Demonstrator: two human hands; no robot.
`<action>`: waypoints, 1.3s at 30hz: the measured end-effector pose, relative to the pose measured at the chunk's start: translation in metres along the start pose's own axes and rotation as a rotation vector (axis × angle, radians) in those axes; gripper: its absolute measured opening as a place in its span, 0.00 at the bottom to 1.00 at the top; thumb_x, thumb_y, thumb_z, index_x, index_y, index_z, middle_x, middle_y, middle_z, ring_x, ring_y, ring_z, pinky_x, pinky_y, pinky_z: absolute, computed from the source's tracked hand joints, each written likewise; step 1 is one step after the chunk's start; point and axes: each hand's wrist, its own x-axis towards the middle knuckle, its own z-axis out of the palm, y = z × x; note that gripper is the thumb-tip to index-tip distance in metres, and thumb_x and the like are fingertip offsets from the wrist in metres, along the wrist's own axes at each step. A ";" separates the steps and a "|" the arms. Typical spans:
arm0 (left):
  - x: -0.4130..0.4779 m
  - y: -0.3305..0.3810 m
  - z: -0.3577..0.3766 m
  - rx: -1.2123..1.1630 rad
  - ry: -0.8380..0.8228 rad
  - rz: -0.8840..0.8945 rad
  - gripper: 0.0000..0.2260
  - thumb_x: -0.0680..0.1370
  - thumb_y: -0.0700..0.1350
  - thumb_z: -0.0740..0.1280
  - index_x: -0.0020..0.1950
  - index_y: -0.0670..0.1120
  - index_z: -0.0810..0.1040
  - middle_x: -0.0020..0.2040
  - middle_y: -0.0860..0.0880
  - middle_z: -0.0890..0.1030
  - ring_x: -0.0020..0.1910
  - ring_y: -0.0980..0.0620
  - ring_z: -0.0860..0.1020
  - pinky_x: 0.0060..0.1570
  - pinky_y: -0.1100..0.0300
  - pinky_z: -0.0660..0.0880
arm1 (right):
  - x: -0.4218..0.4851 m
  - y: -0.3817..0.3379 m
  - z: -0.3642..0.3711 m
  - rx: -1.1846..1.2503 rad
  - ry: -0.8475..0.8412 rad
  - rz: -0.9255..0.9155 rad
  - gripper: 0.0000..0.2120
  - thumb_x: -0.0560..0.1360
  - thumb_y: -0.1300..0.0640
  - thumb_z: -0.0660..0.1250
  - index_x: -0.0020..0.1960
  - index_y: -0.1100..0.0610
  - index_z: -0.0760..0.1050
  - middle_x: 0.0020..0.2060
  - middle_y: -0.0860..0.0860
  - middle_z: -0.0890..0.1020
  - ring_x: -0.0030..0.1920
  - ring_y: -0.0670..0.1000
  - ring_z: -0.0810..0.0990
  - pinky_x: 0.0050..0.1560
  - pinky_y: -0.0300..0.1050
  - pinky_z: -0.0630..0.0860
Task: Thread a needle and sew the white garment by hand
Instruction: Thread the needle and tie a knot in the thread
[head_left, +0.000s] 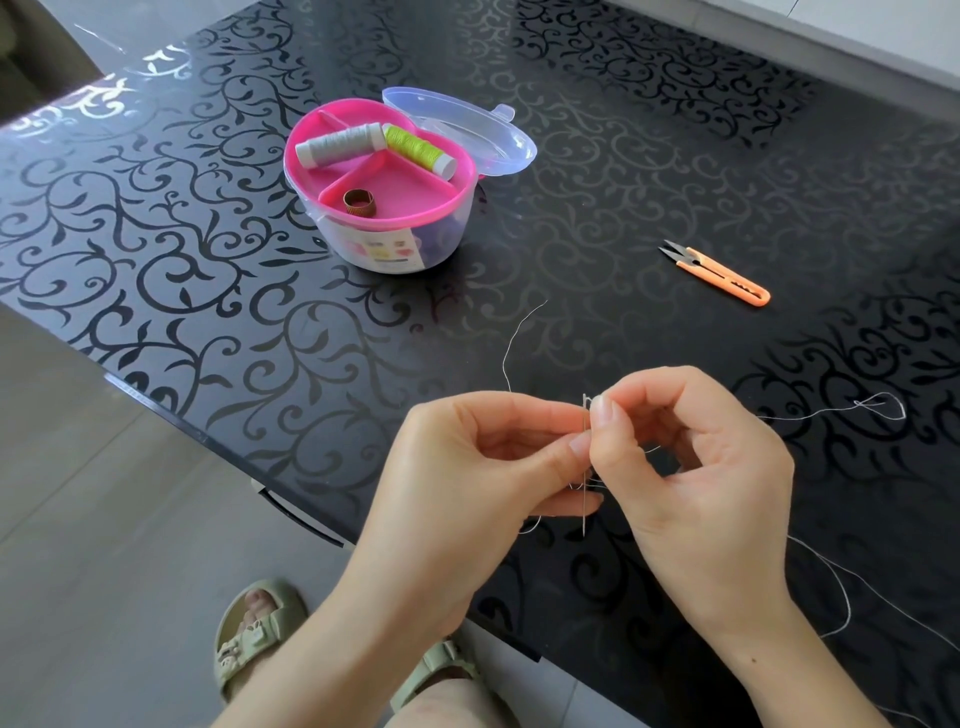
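Left hand (467, 467) is pinching the needle (586, 512) upright, eye uppermost, steadying it over the surface (623, 208). Right hand (701, 467) is closing a fine fingertip grip on the thread (506, 358) at the eye, probably for aiming. Cannot tell whether it is through. White garment not in view.

Needle (586, 467) — upright between the fingers (545, 418) of both hands, above the worktop (208, 312) edge. Sewing box (395, 228) — beyond the fingers, to their left; two spools (340, 145) and thimble (355, 200) in its tray (405, 189). Snips (719, 274): beyond, to their right, on worktop. Thread (831, 413) trails right.
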 end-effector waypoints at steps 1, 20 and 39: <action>0.000 0.000 0.000 0.005 -0.001 0.002 0.05 0.67 0.42 0.73 0.41 0.44 0.85 0.38 0.43 0.85 0.40 0.45 0.84 0.39 0.58 0.81 | 0.000 0.000 0.000 -0.003 -0.002 -0.001 0.04 0.73 0.56 0.65 0.40 0.48 0.74 0.39 0.45 0.80 0.38 0.41 0.79 0.39 0.26 0.71; -0.003 0.001 0.000 0.340 0.101 0.220 0.04 0.70 0.40 0.74 0.42 0.48 0.85 0.33 0.52 0.84 0.31 0.55 0.83 0.37 0.62 0.80 | 0.001 0.000 0.000 0.007 -0.024 -0.007 0.04 0.72 0.57 0.65 0.40 0.50 0.74 0.39 0.46 0.80 0.37 0.42 0.79 0.39 0.26 0.71; -0.004 0.002 0.001 0.466 0.125 0.312 0.06 0.70 0.41 0.75 0.42 0.52 0.85 0.33 0.56 0.83 0.33 0.58 0.82 0.38 0.61 0.80 | 0.001 -0.003 -0.001 0.039 -0.044 0.017 0.06 0.73 0.61 0.65 0.40 0.51 0.75 0.38 0.44 0.80 0.35 0.38 0.79 0.37 0.24 0.70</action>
